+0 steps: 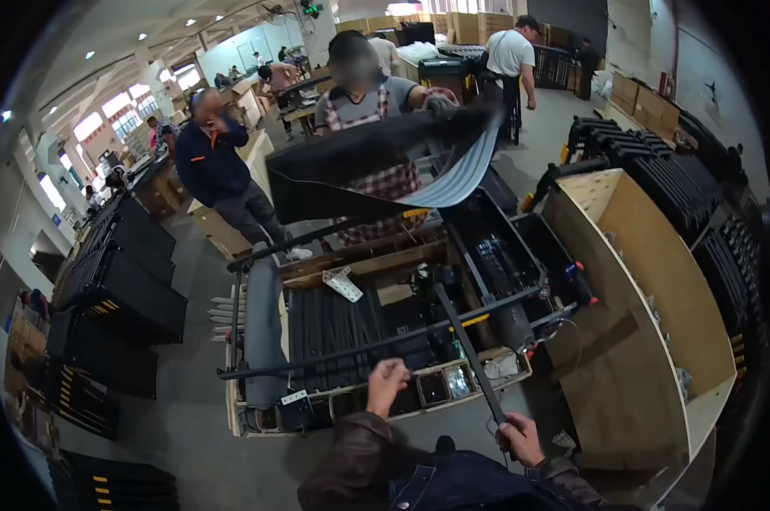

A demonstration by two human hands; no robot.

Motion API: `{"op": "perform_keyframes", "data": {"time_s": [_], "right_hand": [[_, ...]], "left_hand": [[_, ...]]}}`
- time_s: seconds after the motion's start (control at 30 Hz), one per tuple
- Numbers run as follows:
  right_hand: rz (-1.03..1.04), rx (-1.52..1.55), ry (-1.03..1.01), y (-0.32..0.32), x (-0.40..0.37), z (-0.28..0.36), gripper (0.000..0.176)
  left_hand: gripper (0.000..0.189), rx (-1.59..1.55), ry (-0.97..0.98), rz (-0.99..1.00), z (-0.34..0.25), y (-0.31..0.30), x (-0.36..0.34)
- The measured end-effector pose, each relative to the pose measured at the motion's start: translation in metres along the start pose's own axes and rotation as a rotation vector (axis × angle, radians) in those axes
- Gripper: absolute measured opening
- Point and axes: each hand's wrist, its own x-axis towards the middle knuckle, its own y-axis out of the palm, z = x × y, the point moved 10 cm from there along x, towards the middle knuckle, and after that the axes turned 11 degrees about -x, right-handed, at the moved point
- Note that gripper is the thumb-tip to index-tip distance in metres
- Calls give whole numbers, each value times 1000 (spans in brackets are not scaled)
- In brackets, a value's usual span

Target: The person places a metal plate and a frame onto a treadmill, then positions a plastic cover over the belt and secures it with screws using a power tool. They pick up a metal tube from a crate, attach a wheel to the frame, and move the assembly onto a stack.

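Observation:
My right hand (521, 439) is closed around the lower end of a long black bar (472, 353), which slants away from me over the bench. My left hand (387, 385) hovers by the near edge of the wooden workbench (232, 409), its fingers curled together; whatever they pinch, if anything, is too small to make out. Just beyond it a long black rail (334, 353) lies across the bench. Small parts bins (433, 387) line the near edge. Across from me, a co-worker in a checked apron lifts a black fabric sheet (334, 175) with a grey underside.
A tall plywood crate (632, 324) stands at my right, with stacked black frames (657, 170) behind it. More black panels (138, 289) lean at the left. A perforated white bracket (342, 284) lies among black strips in the bench. A person in dark clothes (215, 162) stands beyond it.

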Motion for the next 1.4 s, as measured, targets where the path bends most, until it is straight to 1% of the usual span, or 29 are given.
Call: {"op": "perform_keyframes", "data": {"time_s": [0.03, 0.07, 0.13, 0.2, 0.3, 0.37, 0.4, 0.43, 0.47, 0.53, 0.57, 0.6, 0.63, 0.67, 0.7, 0.73, 0.77, 0.83, 0.9, 0.97, 1.03, 1.1, 1.13, 1.17, 1.2, 1.27, 1.3, 1.33, 1.4], "right_hand": [[7, 70, -12, -4, -5, 10, 29], [14, 141, -33, -8, -5, 23, 30], [37, 161, -63, -15, -7, 45, 29], [62, 158, -137, -20, -4, 67, 31], [106, 212, -198, -16, 12, 111, 34], [141, 177, -204, -5, 30, 139, 36], [138, 156, -205, 2, 40, 149, 36], [133, 134, -202, 11, 50, 160, 36], [130, 128, -200, 20, 61, 172, 36], [157, 50, -105, 48, 84, 185, 44], [144, 12, -118, 64, 102, 189, 47], [126, -3, -174, 78, 123, 199, 48], [110, -16, -226, 94, 145, 208, 48], [108, -45, -246, 110, 175, 209, 50], [106, -74, -264, 124, 206, 207, 51], [93, -113, -211, 138, 232, 201, 51], [82, -151, -163, 151, 257, 197, 51], [-1, -273, -219, 167, 299, 202, 50], [-30, -292, -206, 176, 331, 198, 50], [-94, -330, -203, 178, 349, 190, 47], [-113, -344, -238, 181, 356, 182, 45], [-138, -317, -291, 182, 364, 160, 43], [-142, -267, -257, 185, 361, 151, 43], [-148, -217, -234, 186, 363, 149, 43], [-168, -270, -260, 185, 368, 149, 43], [-124, -268, -306, 184, 372, 144, 43], [-47, -53, -203, 190, 382, 126, 42], [-37, -48, -192, 185, 382, 121, 42], [208, 158, 99, 197, 370, 118, 39]], "left_hand": [[27, 9, 66, -28, -37, 9, 6], [35, 166, 261, -19, -78, 15, 14], [48, 319, 601, -53, -164, 45, 1], [61, 387, 788, -2, -215, 69, -2], [68, 488, 915, 23, -253, 87, 10], [68, 604, 766, -35, -256, 85, 32], [56, 686, 720, -44, -253, 81, 41], [56, 681, 720, -43, -248, 69, 51], [50, 701, 709, -39, -234, 54, 64], [43, 755, 650, -23, -202, 31, 78], [41, 789, 602, -10, -183, 23, 79], [39, 807, 475, 15, -157, 12, 88], [40, 850, 428, 41, -130, 1, 101], [41, 894, 371, 70, -103, -10, 113], [41, 899, 373, 101, -89, -12, 117], [41, 889, 353, 110, -79, -14, 115], [39, 919, 295, 106, -71, -17, 118], [32, 1010, 157, 141, -63, -18, 130], [30, 1024, 113, 148, -61, -17, 135], [28, 1043, 68, 161, -57, -19, 136], [30, 997, 152, 142, -63, -17, 133], [31, 1003, 58, 275, -53, -13, 137], [35, 1052, 29, 295, -56, -11, 134], [35, 1030, 29, 301, -55, -14, 134], [36, 1002, 35, 299, -58, -14, 134], [29, 854, 145, 216, -65, -21, 127], [26, 756, 227, 159, -73, -25, 130], [24, 585, 259, 160, -75, -31, 130], [30, 143, 120, 115, -76, -44, 129]]}}
